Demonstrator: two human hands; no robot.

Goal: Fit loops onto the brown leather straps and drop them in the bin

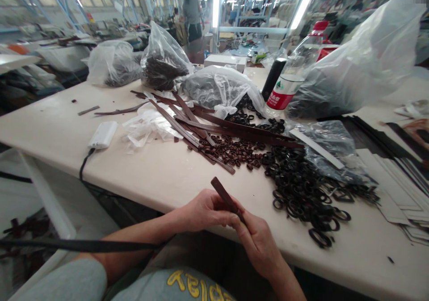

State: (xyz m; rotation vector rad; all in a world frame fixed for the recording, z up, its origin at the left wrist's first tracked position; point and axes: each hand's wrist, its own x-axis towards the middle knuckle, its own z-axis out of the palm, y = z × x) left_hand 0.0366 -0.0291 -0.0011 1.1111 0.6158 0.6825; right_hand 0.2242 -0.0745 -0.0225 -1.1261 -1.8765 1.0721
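Note:
Over the table's near edge, my left hand (204,209) and my right hand (256,234) meet around a narrow brown leather strap (224,194). Its rounded end sticks out up and to the left, past my fingers. Both hands are closed on the strap, and its lower part is hidden by my right fingers. Beyond my hands lies a heap of small brown loops (239,151). Several long brown straps (187,118) are piled behind and across these loops. Right of them spreads a heap of black loops (301,189).
Plastic bags (164,64) of dark pieces line the far side. A bottle (284,91) with a red label stands beside a black cylinder (273,80). Pale flat strips (392,185) lie at the right. A white power bank (103,135) with a cable sits at the left. A person (193,19) stands far back.

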